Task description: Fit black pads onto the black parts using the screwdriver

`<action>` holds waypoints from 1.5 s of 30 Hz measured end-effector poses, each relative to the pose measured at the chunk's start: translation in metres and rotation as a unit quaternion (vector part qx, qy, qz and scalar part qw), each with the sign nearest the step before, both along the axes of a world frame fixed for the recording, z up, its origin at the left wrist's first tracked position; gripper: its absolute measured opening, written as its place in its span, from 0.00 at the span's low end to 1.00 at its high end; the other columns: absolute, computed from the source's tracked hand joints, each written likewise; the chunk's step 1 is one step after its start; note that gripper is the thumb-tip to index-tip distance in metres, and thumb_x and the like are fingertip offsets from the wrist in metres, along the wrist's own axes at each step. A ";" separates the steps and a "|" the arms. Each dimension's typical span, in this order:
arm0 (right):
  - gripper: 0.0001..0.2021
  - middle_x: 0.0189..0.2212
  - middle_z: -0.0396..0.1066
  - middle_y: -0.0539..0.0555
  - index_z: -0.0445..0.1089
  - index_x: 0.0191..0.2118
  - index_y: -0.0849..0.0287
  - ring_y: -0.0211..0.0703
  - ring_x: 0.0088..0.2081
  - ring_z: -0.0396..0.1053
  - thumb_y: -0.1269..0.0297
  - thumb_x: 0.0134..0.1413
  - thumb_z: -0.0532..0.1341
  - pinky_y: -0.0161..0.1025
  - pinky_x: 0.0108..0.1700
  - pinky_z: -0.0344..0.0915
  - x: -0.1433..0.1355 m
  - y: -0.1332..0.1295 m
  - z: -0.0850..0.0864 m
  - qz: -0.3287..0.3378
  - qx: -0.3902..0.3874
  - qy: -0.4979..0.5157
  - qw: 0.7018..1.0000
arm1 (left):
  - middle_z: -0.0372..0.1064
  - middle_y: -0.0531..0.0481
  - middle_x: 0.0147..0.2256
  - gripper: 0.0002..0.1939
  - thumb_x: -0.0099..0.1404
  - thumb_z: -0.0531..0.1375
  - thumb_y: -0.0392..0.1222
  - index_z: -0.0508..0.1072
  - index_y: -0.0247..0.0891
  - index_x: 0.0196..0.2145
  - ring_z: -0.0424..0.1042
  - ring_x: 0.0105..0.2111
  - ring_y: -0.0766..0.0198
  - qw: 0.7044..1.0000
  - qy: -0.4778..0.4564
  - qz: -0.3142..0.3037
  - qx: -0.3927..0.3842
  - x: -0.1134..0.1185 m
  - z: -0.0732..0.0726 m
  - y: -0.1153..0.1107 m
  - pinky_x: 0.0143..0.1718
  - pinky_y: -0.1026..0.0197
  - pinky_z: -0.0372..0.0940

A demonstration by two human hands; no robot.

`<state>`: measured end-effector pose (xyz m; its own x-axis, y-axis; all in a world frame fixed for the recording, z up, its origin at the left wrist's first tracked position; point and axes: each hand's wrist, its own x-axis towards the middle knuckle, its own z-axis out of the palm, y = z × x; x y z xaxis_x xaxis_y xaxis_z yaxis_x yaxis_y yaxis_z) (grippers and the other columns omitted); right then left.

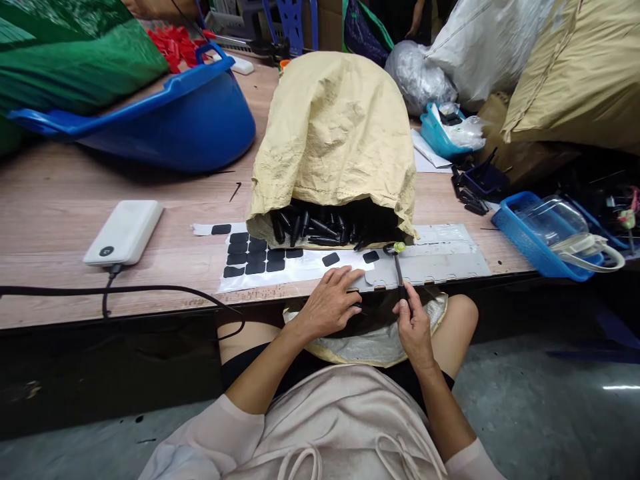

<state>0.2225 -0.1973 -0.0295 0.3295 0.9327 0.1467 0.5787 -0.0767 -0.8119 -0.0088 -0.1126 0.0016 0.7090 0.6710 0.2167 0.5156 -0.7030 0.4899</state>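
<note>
My left hand [331,301] rests palm down at the table's front edge, fingers spread over the white backing sheet [300,267] that carries several black adhesive pads [250,257]. My right hand [413,323] grips a thin black tool [399,273] with a yellow-green tip, held upright just in front of the table's edge. Behind both hands a tan woven sack [335,133] lies open toward me, with several black plastic parts [320,227] spilling from its mouth. A second sack [375,340] sits in my lap under the hands.
A white power bank [125,232] with a black cable [150,290] lies at the left. A big blue tub [175,120] stands behind it. At the right are blue baskets [530,233], a clear container [555,217], and large bags [575,73].
</note>
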 end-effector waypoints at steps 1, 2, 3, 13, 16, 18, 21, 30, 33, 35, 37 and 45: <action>0.26 0.28 0.72 0.49 0.65 0.68 0.62 0.39 0.27 0.69 0.58 0.71 0.51 0.36 0.35 0.69 0.000 0.000 0.000 0.000 -0.003 0.001 1.000 | 0.62 0.44 0.67 0.07 0.62 0.70 0.38 0.81 0.43 0.39 0.57 0.67 0.41 1.000 0.007 0.004 0.006 0.001 -0.001 -0.002 0.67 0.35 0.55; 0.26 0.28 0.72 0.49 0.64 0.69 0.62 0.38 0.27 0.68 0.58 0.71 0.51 0.36 0.34 0.69 0.000 0.000 0.000 -0.001 -0.006 0.002 1.000 | 0.63 0.43 0.67 0.07 0.62 0.70 0.39 0.81 0.43 0.39 0.57 0.67 0.40 1.000 0.006 0.008 0.010 0.002 -0.002 -0.004 0.67 0.35 0.55; 0.26 0.28 0.72 0.49 0.64 0.69 0.62 0.38 0.26 0.68 0.58 0.71 0.51 0.36 0.34 0.69 0.000 0.000 0.000 -0.001 -0.008 0.003 1.000 | 0.64 0.43 0.66 0.07 0.62 0.70 0.39 0.81 0.43 0.40 0.58 0.67 0.41 1.000 -0.004 0.012 0.012 0.003 -0.002 -0.003 0.66 0.35 0.56; 0.26 0.27 0.72 0.49 0.65 0.68 0.63 0.39 0.27 0.69 0.59 0.71 0.51 0.36 0.35 0.70 0.000 0.001 -0.001 0.000 0.005 0.001 1.000 | 0.76 0.42 0.50 0.10 0.71 0.60 0.40 0.78 0.42 0.48 0.66 0.54 0.44 0.943 -0.067 0.322 0.049 -0.022 0.003 0.062 0.56 0.41 0.60; 0.26 0.27 0.72 0.49 0.66 0.68 0.64 0.39 0.28 0.69 0.59 0.71 0.51 0.36 0.36 0.71 0.000 0.001 -0.001 0.002 0.005 0.001 1.000 | 0.74 0.40 0.47 0.12 0.68 0.63 0.41 0.79 0.42 0.49 0.65 0.52 0.42 0.938 -0.015 0.343 0.041 -0.024 0.001 0.072 0.54 0.41 0.61; 0.26 0.27 0.72 0.49 0.66 0.67 0.63 0.39 0.28 0.69 0.58 0.71 0.51 0.36 0.36 0.70 0.000 0.001 -0.001 0.003 0.006 -0.001 1.000 | 0.73 0.41 0.44 0.11 0.68 0.65 0.42 0.80 0.42 0.47 0.65 0.50 0.42 0.934 0.006 0.355 0.041 -0.024 0.000 0.073 0.53 0.42 0.62; 0.26 0.27 0.72 0.50 0.66 0.67 0.63 0.39 0.28 0.70 0.59 0.71 0.52 0.36 0.35 0.70 0.000 0.001 0.000 0.003 0.006 0.002 1.000 | 0.72 0.41 0.45 0.08 0.68 0.66 0.44 0.80 0.43 0.44 0.65 0.50 0.44 0.934 0.007 0.354 0.052 -0.021 0.001 0.066 0.52 0.44 0.62; 0.26 0.29 0.73 0.51 0.65 0.68 0.63 0.40 0.29 0.70 0.59 0.70 0.52 0.37 0.36 0.71 0.000 0.001 0.001 0.001 -0.002 0.012 1.000 | 0.75 0.46 0.41 0.08 0.68 0.67 0.44 0.80 0.43 0.44 0.68 0.46 0.50 0.976 -0.039 0.213 0.013 0.016 -0.002 0.047 0.49 0.49 0.63; 0.26 0.30 0.74 0.52 0.66 0.67 0.63 0.40 0.30 0.71 0.59 0.70 0.52 0.38 0.38 0.71 0.001 0.001 0.003 0.004 -0.006 0.012 1.000 | 0.75 0.47 0.41 0.10 0.65 0.69 0.43 0.79 0.43 0.45 0.68 0.45 0.51 0.974 -0.065 0.217 -0.015 0.017 -0.007 0.051 0.50 0.49 0.63; 0.26 0.30 0.75 0.53 0.66 0.67 0.63 0.41 0.30 0.71 0.58 0.70 0.52 0.38 0.39 0.72 0.001 0.002 0.002 0.002 -0.005 0.010 1.000 | 0.75 0.48 0.40 0.10 0.64 0.70 0.41 0.79 0.43 0.44 0.68 0.44 0.52 0.972 -0.086 0.217 -0.034 0.015 -0.008 0.054 0.50 0.50 0.63; 0.26 0.33 0.77 0.54 0.67 0.67 0.63 0.41 0.31 0.71 0.57 0.70 0.53 0.39 0.40 0.73 0.002 0.001 0.002 0.000 -0.002 0.012 1.000 | 0.75 0.49 0.39 0.08 0.63 0.70 0.40 0.79 0.42 0.41 0.68 0.44 0.52 0.970 -0.097 0.220 -0.048 0.012 -0.008 0.055 0.50 0.51 0.63; 0.24 0.44 0.80 0.57 0.68 0.67 0.57 0.41 0.36 0.76 0.58 0.71 0.55 0.40 0.45 0.76 -0.005 -0.011 0.018 0.055 0.016 0.008 0.998 | 0.74 0.49 0.37 0.07 0.62 0.70 0.39 0.80 0.43 0.39 0.68 0.44 0.53 0.964 -0.096 0.237 -0.078 0.015 -0.006 0.057 0.51 0.51 0.64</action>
